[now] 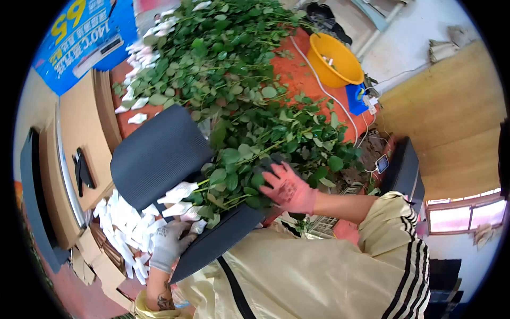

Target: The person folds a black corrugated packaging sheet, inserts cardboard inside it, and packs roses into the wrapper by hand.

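A bunch of long-stemmed roses [234, 191] with green leaves lies across a dark ribbed sheet [162, 154], its heads covered by white sleeves [179, 192]. My left hand [171, 244], in a pale grey glove, has its fingers curled at the lowest sleeved rose heads, beside the sheet's near flap [220, 239]. My right hand [289, 194], in a pink glove, rests on the leafy stems with its fingers spread. Leaves hide part of its fingertips.
More leafy roses [212, 58] are heaped on the red table [297, 69]. Loose white sleeves [119, 228] lie at the left, near cardboard [85, 138] and a black-handled tool [82, 170]. A yellow basin [334, 61], cables and a small device [382, 164] are at the right.
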{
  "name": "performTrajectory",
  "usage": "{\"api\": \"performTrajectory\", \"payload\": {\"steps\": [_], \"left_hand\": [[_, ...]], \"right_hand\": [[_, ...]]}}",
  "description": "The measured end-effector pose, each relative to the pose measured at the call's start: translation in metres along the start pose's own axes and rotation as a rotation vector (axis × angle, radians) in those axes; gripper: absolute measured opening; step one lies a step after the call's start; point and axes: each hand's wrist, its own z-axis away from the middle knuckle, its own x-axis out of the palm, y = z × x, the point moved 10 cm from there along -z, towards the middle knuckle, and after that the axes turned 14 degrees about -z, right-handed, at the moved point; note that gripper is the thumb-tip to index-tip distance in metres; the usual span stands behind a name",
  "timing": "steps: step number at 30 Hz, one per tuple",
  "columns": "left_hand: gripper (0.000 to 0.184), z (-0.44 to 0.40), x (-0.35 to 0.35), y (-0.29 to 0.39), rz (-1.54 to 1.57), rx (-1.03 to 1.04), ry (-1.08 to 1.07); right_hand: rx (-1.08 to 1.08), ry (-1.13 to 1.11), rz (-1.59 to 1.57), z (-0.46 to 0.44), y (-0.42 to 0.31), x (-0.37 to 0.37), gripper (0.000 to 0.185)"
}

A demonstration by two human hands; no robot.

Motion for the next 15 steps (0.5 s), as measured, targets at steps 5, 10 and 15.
{"api": "performTrajectory", "payload": {"steps": [5,10,15], "left_hand": [[0.024,0.001,-0.002,0.003,0.066,-0.059,-0.036],[0.023,0.005,0.000,0.000,0.117,-0.076,-0.008],[0.021,0.007,-0.007,0.007,0.085,-0.041,0.013]], "right_hand": [[0.102,0.101,0.106,-0.013,0.022,0.048,0.030],[-0.036,0.442,-0.059,0.001,0.015,0.011,0.019],[-0.048,0.249,-0.005,0.002,0.014,0.015,0.019]]}}
